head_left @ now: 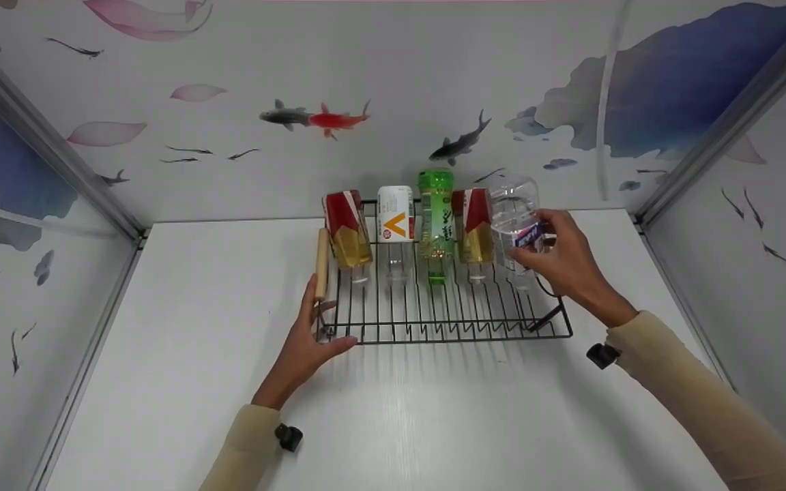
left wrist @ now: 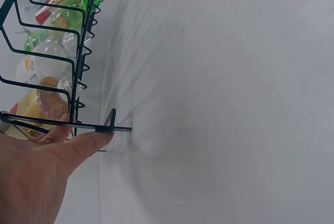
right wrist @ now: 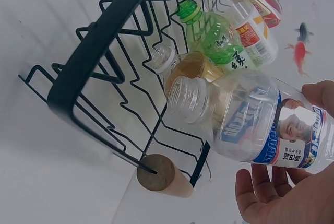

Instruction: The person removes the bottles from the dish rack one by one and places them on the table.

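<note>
Right wrist: right hand [right wrist: 295,203] pinches clear bottle [right wrist: 229,117] at rack [right wrist: 100,38] end; label [right wrist: 291,153] shows Chinese characters
White bottle [head_left: 395,204]: orange V-like mark [head_left: 391,225]
Left hand [head_left: 304,351]: thumb spread from fingers, touching rack

a: which words are on the clear plastic bottle [right wrist: 242,114]?
b: its label [right wrist: 295,153] carries small black chinese characters, which i read as 姆巴佩. the big letters along the blue edge i cannot read surely.
a: and the white-labelled bottle [head_left: 395,204]?
b: one orange sign [head_left: 394,224], like a letter v on its side, and a red round badge [head_left: 387,233], too small to read.
a: the green bottle [head_left: 437,218]?
b: dark chinese writing; one character resembles 绿.
</note>
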A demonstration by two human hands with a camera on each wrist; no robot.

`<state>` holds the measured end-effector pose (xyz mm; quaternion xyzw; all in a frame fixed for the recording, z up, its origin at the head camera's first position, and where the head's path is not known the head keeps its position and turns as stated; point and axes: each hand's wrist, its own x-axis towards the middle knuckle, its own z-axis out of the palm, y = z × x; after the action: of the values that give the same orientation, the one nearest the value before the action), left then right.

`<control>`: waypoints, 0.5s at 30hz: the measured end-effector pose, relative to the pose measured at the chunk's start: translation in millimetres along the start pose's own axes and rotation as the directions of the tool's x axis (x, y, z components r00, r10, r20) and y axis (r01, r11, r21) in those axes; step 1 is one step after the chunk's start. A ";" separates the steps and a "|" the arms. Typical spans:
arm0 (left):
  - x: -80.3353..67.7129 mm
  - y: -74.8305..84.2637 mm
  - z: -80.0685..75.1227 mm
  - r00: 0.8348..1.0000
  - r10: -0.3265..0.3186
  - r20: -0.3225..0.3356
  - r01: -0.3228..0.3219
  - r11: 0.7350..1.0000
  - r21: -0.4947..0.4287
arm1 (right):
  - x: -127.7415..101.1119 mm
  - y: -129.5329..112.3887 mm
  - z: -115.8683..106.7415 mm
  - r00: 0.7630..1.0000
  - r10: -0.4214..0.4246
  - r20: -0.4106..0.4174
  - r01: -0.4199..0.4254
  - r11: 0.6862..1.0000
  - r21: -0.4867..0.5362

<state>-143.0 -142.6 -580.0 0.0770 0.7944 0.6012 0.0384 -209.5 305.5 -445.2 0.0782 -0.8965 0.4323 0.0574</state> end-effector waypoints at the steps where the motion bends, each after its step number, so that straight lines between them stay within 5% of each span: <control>1: -0.2 -0.2 0.0 1.000 0.001 -0.001 -0.001 1.000 0.000 | -0.8 -1.0 0.5 1.000 -0.008 0.002 0.008 1.000 -0.002; 15: 0.4 2.0 -1.3 0.999 -0.045 0.024 0.046 0.998 -0.045 | -15.7 -23.5 3.4 0.993 -0.086 0.084 0.085 0.996 0.014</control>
<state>-143.4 -143.2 -577.7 0.0650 0.7816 0.6172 0.0628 -189.8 289.8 -432.0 0.1351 -0.8917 0.4303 0.0372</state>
